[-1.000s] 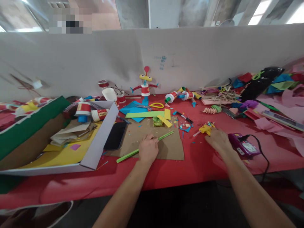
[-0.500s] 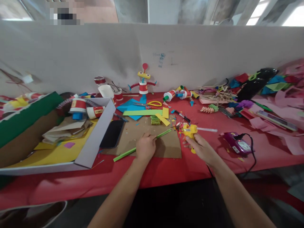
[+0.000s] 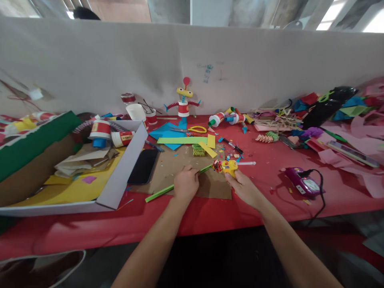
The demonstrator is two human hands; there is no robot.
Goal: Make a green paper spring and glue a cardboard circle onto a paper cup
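Note:
My left hand (image 3: 186, 183) is closed on a narrow green paper strip (image 3: 159, 193) that slants across the brown cardboard sheet (image 3: 214, 188). My right hand (image 3: 241, 185) grips a yellow hot glue gun (image 3: 229, 167) with a clear glue stick (image 3: 247, 163) poking out of its back. The gun's front, covered in colourful scraps, is at the far end of the strip; whether it touches the paper I cannot tell. Just behind lie a folded green-and-yellow paper spring (image 3: 198, 150), a light green strip (image 3: 180, 140) and yellow paper pieces (image 3: 211, 141).
To the left, a black phone (image 3: 144, 166) lies beside a white-edged box (image 3: 118, 176) with paper cups. Yellow-handled scissors (image 3: 196, 129) rest on blue paper (image 3: 168, 135). A paper-cup robot (image 3: 183, 108) stands at the back. Right of me sits a purple power socket (image 3: 303, 182) with a cord.
My right hand has brought the glue gun leftward, from beside the cardboard to the green strip's far end. My left hand keeps its hold on the strip.

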